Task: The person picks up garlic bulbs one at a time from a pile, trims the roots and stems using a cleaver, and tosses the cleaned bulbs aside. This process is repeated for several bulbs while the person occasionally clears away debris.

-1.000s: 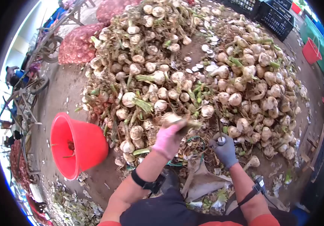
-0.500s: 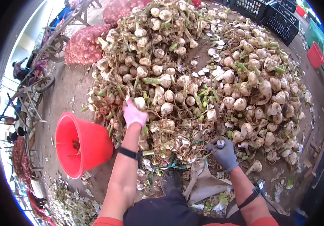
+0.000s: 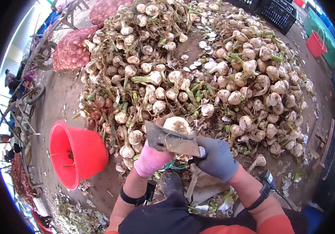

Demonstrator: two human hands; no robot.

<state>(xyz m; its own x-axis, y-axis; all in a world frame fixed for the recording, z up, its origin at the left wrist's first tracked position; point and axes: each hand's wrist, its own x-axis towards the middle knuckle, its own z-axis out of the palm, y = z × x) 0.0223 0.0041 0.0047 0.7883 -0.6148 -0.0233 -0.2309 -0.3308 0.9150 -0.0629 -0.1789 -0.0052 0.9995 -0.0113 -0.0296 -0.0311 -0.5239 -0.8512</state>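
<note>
In the middle of the head view, my right hand (image 3: 219, 158), in a grey glove, is closed round the handle of a broad-bladed knife (image 3: 169, 140). The blade points left and crosses in front of my left hand (image 3: 154, 160), which wears a pink glove. A large garlic bulb (image 3: 177, 124), roots facing up, shows just above the blade and is held in my left hand. Part of the bulb and most of my left fingers are hidden by the blade. Beyond both hands lies a big heap of garlic (image 3: 159, 91) with stalks and roots on.
A red bucket (image 3: 93, 152) with a few scraps inside tips toward the left. Another garlic heap (image 3: 253, 85) spreads to the right. Red net sacks (image 3: 74, 48) and black crates (image 3: 275, 16) stand behind. A boot (image 3: 171, 183) is below my hands.
My left hand has come back from the heap toward the middle with a garlic bulb. My right hand has raised the knife and turned its blade leftward to the bulb.
</note>
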